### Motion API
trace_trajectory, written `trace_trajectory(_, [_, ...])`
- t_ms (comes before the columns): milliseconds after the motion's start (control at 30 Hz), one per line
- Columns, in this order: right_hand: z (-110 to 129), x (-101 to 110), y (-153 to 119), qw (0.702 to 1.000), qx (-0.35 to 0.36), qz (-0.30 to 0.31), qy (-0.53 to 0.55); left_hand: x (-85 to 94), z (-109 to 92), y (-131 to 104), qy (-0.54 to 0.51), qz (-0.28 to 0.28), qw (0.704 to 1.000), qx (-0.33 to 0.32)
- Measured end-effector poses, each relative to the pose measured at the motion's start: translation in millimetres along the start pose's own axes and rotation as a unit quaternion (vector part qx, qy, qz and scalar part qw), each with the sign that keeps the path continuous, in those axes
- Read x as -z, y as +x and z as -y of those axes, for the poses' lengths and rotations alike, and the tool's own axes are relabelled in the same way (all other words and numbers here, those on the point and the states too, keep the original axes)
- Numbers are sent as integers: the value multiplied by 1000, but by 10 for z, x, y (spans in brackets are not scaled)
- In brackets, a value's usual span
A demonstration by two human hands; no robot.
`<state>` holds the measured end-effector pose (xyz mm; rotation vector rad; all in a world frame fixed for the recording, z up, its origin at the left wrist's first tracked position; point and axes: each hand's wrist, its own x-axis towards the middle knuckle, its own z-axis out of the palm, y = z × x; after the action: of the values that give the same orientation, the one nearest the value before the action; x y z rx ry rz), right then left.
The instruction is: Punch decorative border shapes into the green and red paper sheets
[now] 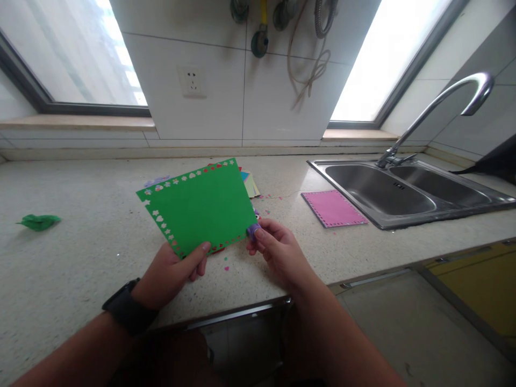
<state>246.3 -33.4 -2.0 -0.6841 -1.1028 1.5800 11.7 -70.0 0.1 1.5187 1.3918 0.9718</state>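
Note:
My left hand [183, 267] grips a green sheet of paper [203, 207] by its lower left corner, thumb on top. Small shapes such as hearts, stars and flowers are punched along its top, left and bottom edges. At the sheet's lower right corner, my right hand [278, 244] is closed on a small purple craft punch [253, 231], which sits over the paper's edge. Part of the punch is covered by my fingers. Behind the green sheet, a stack of coloured paper [251, 185] shows partly.
Pink paper [334, 208] with punched edges lies beside the steel sink [379, 188] and its faucet [443, 107]. A crumpled green scrap [39, 222] is at the left. Tiny paper cutouts [227, 268] dot the speckled counter [92, 215].

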Motion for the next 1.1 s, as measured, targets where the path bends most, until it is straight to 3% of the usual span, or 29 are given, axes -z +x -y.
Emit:
trace_trajectory(700, [-22,16,36,999,-18,20,-28,7,134,25,-40,27,999,21])
trace_trajectory(1100, [-15,22,42,998,-17,25,-47,12,94,13,-31,27,999,25])
